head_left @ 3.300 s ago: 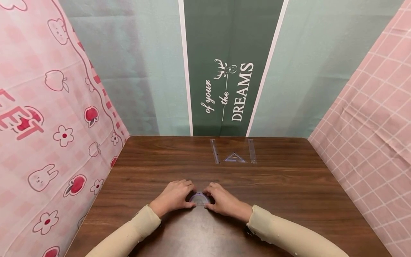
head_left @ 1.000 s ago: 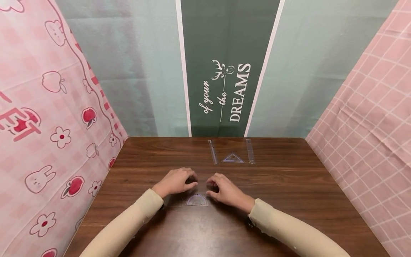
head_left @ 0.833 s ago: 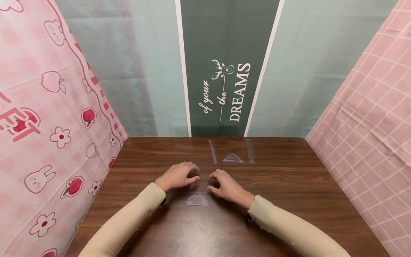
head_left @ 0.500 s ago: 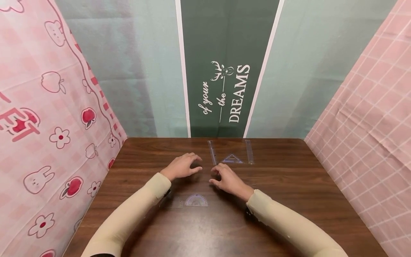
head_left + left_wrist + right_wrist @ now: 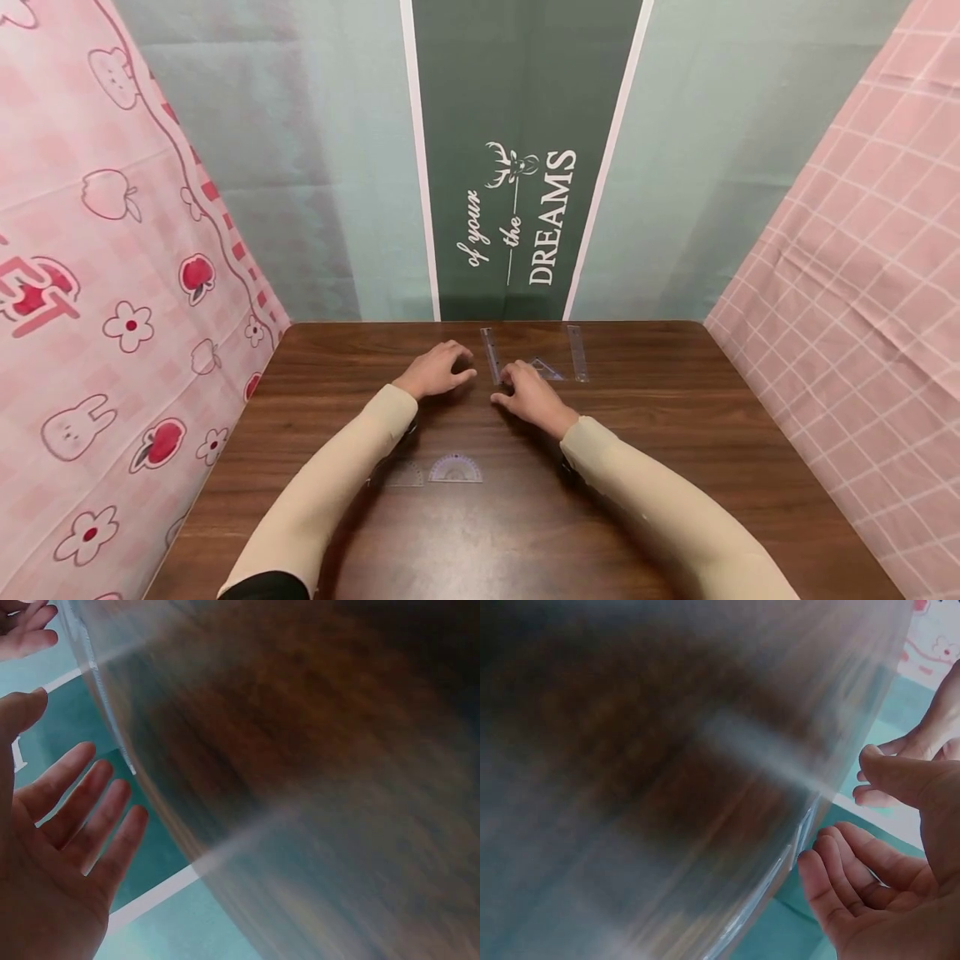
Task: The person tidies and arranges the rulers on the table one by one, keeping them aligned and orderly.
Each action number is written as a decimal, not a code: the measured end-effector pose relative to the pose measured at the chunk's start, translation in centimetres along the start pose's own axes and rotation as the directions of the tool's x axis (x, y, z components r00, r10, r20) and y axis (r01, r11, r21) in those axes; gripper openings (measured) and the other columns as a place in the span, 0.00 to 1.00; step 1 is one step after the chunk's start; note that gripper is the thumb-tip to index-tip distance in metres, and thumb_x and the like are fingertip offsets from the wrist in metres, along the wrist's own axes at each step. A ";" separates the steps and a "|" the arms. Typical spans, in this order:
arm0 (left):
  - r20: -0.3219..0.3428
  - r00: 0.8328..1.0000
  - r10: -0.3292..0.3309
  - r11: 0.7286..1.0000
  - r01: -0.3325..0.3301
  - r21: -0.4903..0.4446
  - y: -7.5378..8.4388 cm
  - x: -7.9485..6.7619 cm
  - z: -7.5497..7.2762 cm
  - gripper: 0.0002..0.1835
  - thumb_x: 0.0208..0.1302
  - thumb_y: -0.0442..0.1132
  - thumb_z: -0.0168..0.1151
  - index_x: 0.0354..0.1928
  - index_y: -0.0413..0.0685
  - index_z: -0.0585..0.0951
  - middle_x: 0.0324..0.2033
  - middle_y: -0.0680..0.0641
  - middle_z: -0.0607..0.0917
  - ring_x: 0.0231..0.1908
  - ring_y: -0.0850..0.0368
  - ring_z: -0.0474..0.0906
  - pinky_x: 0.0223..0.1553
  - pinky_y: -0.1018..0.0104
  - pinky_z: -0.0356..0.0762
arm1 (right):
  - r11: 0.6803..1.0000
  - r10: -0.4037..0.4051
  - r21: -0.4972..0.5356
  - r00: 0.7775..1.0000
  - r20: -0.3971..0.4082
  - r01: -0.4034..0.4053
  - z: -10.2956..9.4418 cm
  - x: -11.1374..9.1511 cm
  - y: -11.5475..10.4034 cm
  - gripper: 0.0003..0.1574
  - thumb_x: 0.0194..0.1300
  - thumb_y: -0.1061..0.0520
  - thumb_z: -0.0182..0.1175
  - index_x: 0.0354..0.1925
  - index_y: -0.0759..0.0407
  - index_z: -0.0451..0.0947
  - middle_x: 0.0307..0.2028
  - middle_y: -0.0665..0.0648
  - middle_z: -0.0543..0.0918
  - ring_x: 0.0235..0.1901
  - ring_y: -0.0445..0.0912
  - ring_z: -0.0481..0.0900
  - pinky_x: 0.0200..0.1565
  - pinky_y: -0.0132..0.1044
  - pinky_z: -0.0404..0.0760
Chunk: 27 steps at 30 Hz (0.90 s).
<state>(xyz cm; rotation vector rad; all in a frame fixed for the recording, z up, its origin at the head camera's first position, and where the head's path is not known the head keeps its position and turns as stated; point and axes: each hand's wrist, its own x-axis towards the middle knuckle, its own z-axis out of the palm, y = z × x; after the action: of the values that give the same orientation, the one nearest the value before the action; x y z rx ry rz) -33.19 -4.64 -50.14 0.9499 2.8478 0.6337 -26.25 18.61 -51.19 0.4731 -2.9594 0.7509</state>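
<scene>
In the head view my left hand (image 5: 437, 370) hovers left of a clear ruler (image 5: 490, 354), its fingers loosely curved around nothing. My right hand (image 5: 536, 398) is just right of that ruler's near end, relaxed, and partly covers a clear triangular set square (image 5: 549, 370). A second clear ruler (image 5: 577, 353) lies right of the set square. Closer to me lies a clear protractor (image 5: 455, 469). Another clear, marked piece (image 5: 405, 474) beside it is partly hidden by my left sleeve. Both wrist views show bare palms, the left hand (image 5: 75, 840) and the right hand (image 5: 877, 877).
The pieces lie flat on a brown wooden table (image 5: 637, 500). Its far edge meets a green patterned cloth (image 5: 495, 83). Pink cloths hang at the left (image 5: 112, 250) and right (image 5: 847, 275) sides.
Both hands held the protractor earlier, then let it go on the table. They have since moved away toward the rulers and set square at the far side.
</scene>
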 end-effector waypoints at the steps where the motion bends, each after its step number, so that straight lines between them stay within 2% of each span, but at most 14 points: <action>1: 0.003 1.000 -0.006 1.000 0.006 -0.004 0.0 0.3 0.1 0.24 0.79 0.55 0.64 0.65 0.48 0.82 0.65 0.44 0.80 0.69 0.45 0.75 0.65 0.44 0.77 | 1.000 0.005 -0.006 1.000 -0.002 -0.005 0.0 0.3 0.1 0.24 0.66 0.51 0.78 0.49 0.66 0.83 0.40 0.59 0.81 0.40 0.50 0.77 0.47 0.47 0.81; 7: 0.005 0.999 -0.034 0.999 0.034 -0.027 -0.5 1.8 0.6 0.25 0.79 0.52 0.64 0.68 0.44 0.80 0.67 0.41 0.78 0.71 0.43 0.73 0.69 0.45 0.74 | 0.997 0.076 -0.006 0.997 -0.008 -0.076 0.4 1.7 0.3 0.22 0.68 0.51 0.77 0.46 0.66 0.82 0.38 0.59 0.80 0.36 0.50 0.77 0.44 0.47 0.80; 16: 0.011 0.999 -0.046 0.998 0.046 -0.043 -1.3 3.7 1.7 0.30 0.80 0.52 0.63 0.73 0.41 0.75 0.72 0.39 0.74 0.75 0.41 0.68 0.74 0.48 0.68 | 0.987 0.156 -0.039 0.988 -0.008 -0.156 0.8 2.7 0.2 0.22 0.70 0.50 0.76 0.44 0.67 0.81 0.39 0.62 0.82 0.38 0.54 0.81 0.47 0.50 0.83; 21: 0.014 0.998 -0.064 0.996 0.065 -0.056 -1.3 4.3 1.9 0.30 0.81 0.51 0.62 0.74 0.40 0.74 0.73 0.38 0.74 0.76 0.40 0.67 0.75 0.47 0.66 | 0.983 0.172 -0.063 0.985 -0.022 -0.173 1.0 3.0 0.1 0.22 0.69 0.49 0.76 0.44 0.67 0.81 0.39 0.62 0.83 0.38 0.55 0.84 0.45 0.50 0.84; 27: 0.016 0.994 -0.104 0.994 0.104 -0.042 -1.4 4.8 2.0 0.29 0.81 0.52 0.62 0.73 0.41 0.76 0.72 0.38 0.75 0.75 0.41 0.67 0.75 0.48 0.67 | 0.976 0.214 -0.044 0.977 -0.007 -0.214 0.9 3.3 -0.1 0.21 0.69 0.50 0.76 0.43 0.66 0.81 0.39 0.62 0.83 0.39 0.55 0.84 0.45 0.50 0.85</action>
<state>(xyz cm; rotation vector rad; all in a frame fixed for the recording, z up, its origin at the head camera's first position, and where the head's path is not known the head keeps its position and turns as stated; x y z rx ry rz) -37.46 -2.11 -52.24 0.7902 2.8366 0.6718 -29.32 17.18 -51.51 0.1506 -3.0504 0.6988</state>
